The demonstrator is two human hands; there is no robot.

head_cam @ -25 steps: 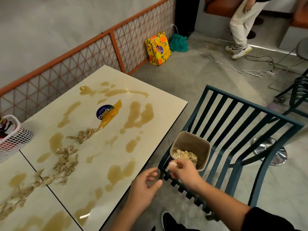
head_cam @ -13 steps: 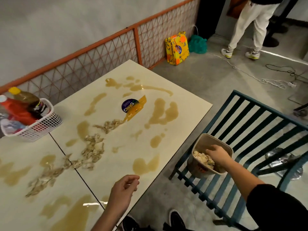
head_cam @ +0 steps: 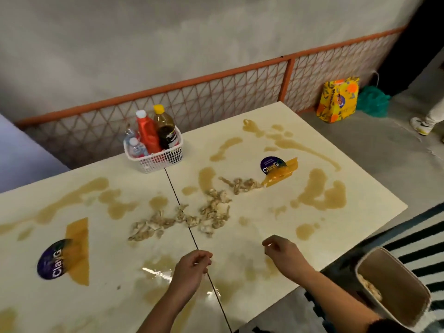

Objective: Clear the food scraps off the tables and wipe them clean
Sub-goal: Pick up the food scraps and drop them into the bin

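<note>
Hovering low over the near edge of the two joined tabletops, the left grip [head_cam: 192, 267] sits at 6 o'clock in the view, directly over the dark seam [head_cam: 182, 213] between them; it is released, fingers loosely curled, nothing visible in it. The right grip [head_cam: 283, 255] lies just beside it at 3 o'clock, over the right tabletop [head_cam: 259, 227], also released with its fingers loosely curled and holding nothing visible. At 4 o'clock from the right grip, off the tabletop edge, a beige bin [head_cam: 384, 267] rests on a dark slatted chair [head_cam: 408, 239] and holds pale scraps [head_cam: 370, 287]. The food scraps [head_cam: 211, 212] lie at 12 o'clock from the grips, well apart from both, in a loose pile straddling the seam, with a thinner strand [head_cam: 240, 185] running on toward 1 o'clock. Brown spills [head_cam: 322, 195] cover both surfaces. A round dark sticker [head_cam: 270, 165] lies on the right tabletop beyond the strand, and a second sticker [head_cam: 51, 260] lies on the left tabletop [head_cam: 108, 248] at 9 o'clock from the left grip. At the far edge, beside the seam, a white basket [head_cam: 156, 159] holds a red bottle [head_cam: 146, 133], a dark bottle [head_cam: 167, 133] and a clear bottle [head_cam: 135, 146]. Behind it runs an orange mesh fence [head_cam: 216, 92]. At 2 o'clock in the view, a yellow bag [head_cam: 338, 99] stands on the floor.
</note>
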